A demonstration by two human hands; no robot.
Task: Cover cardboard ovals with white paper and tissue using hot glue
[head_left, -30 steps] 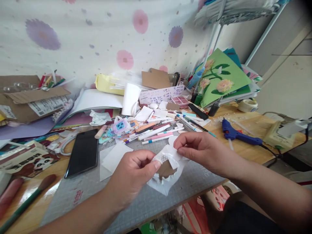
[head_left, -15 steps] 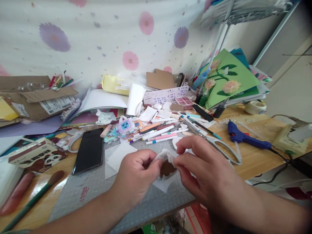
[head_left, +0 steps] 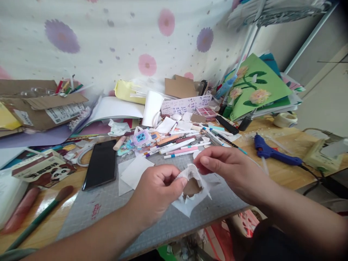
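My left hand (head_left: 156,192) and my right hand (head_left: 231,170) both pinch a small brown cardboard piece wrapped in thin white paper (head_left: 192,188). I hold it just above the grey cutting mat (head_left: 108,210). The left thumb and forefinger grip its left edge. Fingertips of the right hand pinch the white paper at its top. The paper's ragged lower edge hangs down toward the mat.
Several markers and pens (head_left: 174,145) lie behind the hands. A black phone (head_left: 101,164) lies at the left, a blue glue gun (head_left: 274,154) at the right. A cardboard box (head_left: 38,107), a panda-print box (head_left: 43,170) and a green flower card (head_left: 252,87) crowd the desk.
My right hand has lifted from covering the paper piece and now pinches its top edge. The scissors seen near that hand half a second ago are hidden.
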